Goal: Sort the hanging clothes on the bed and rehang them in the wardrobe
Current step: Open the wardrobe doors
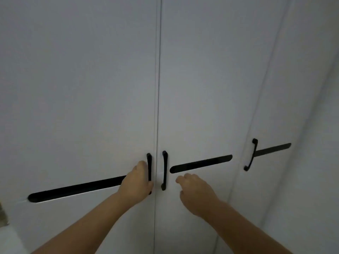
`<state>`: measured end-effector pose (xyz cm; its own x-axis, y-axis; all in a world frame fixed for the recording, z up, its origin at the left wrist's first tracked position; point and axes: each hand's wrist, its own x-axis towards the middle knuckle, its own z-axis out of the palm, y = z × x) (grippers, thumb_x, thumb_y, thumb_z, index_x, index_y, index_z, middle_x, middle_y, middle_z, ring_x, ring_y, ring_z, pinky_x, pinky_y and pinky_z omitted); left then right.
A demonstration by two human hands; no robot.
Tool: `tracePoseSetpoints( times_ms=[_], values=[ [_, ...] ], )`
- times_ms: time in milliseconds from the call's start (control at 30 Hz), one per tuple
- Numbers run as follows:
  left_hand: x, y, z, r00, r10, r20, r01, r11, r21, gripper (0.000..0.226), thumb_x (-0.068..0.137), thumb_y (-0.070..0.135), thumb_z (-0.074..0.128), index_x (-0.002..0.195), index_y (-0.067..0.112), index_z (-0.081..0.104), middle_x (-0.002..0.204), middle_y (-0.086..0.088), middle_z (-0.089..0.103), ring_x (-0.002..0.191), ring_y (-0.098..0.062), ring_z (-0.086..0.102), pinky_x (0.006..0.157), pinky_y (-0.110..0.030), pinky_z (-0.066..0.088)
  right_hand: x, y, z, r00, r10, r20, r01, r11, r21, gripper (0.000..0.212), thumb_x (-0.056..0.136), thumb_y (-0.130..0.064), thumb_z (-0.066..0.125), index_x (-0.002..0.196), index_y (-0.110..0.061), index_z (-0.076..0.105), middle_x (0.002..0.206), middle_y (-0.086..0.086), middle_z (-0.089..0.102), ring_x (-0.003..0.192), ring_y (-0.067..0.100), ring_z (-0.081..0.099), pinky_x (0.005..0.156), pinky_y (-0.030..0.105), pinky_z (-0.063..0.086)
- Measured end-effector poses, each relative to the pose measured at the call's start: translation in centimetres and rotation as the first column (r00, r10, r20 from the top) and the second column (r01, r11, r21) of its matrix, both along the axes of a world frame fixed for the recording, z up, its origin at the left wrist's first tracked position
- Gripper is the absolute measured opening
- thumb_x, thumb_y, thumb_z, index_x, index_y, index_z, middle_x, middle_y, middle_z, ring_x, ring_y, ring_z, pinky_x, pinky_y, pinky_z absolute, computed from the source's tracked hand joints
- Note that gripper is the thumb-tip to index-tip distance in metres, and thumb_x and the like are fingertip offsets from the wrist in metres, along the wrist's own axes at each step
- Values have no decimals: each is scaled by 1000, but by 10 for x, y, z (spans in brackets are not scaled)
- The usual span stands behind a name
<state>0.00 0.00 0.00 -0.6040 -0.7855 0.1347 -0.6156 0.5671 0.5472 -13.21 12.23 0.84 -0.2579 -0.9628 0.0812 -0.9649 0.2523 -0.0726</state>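
The wardrobe [82, 88] is standing shut, its white doors meeting at a narrow seam. The left hand [136, 182] is curling its grip round the black left handle [149, 167] — fingers wrapped behind the bar. The right hand [194, 191] is hovering just beside the right handle [164, 170], grip loose and holding nothing. A third handle [251, 154] is sitting well apart on the far right door.

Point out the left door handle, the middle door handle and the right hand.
left door handle [149, 163], head view: upper part of the black bar, above the gripping left hand [136, 180].
middle door handle [164, 170], head view: middle of the bar.
right hand [196, 191], head view: back of the hand.
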Motion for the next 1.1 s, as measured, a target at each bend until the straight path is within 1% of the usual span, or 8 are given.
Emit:
tracePoseSetpoints(
  times_ms=[167,267,467,533,667,767,900,1100],
  values=[
    [-26,6,-6,944,148,-295,-58,954,293,35,87,5,56,117,14,40,101,3,52,89,-9,51,62,-12,41,-42,-21,-8,994,108,20,-108,994,0,40,93,-8,41,133,-12,43,124,9,50,114,23,46,94,33,42],
    [-30,11,-9,904,225,-364,-90,932,352,35,86,-1,53,116,14,44,113,-3,55,104,-16,53,62,-8,41,-55,-33,-15,983,178,30,-179,984,21,40,93,-7,42,132,-10,44,123,9,51,112,23,47,92,33,43],
    [-17,46,-13,906,246,-345,-130,937,325,41,84,-9,49,114,18,42,114,1,55,110,-11,52,63,-2,44,-40,-41,-28,928,330,174,-345,937,62,51,94,-8,43,142,-13,28,131,12,48,119,27,46,96,37,43],
    [-7,63,-13,913,241,-329,-130,937,326,46,83,-11,47,117,20,41,115,5,54,112,-6,48,70,0,42,-29,-36,-32,897,355,262,-379,925,43,51,94,-13,44,142,-14,26,126,12,52,113,27,51,87,33,45],
    [16,96,-15,929,238,-284,-148,940,306,52,85,-9,46,119,28,37,120,9,51,119,-4,44,90,-13,40,-6,-17,-43,830,367,420,-399,917,-13,39,92,-24,53,125,-15,35,96,1,55,89,19,57,72,27,48],
    [35,117,-15,935,243,-259,-162,941,297,54,84,-9,46,122,28,36,123,8,50,122,-4,43,100,-20,37,10,3,-45,800,394,453,-416,908,-55,28,93,-25,53,116,-16,39,94,-3,55,86,16,58,72,26,49],
    [62,149,-14,932,256,-257,-181,942,281,52,82,-11,44,116,28,37,117,8,52,119,-4,46,91,-13,37,35,34,-43,790,413,453,-432,900,-67,20,96,-27,46,114,-18,41,94,2,59,86,18,61,77,33,53],
    [117,197,-11,930,294,-221,-233,936,263,53,82,-10,41,119,28,37,117,11,50,113,-2,47,80,-13,41,89,79,-44,775,483,407,-492,866,-91,21,99,-28,40,118,-18,42,85,1,60,77,17,61,69,34,53]
  ],
)
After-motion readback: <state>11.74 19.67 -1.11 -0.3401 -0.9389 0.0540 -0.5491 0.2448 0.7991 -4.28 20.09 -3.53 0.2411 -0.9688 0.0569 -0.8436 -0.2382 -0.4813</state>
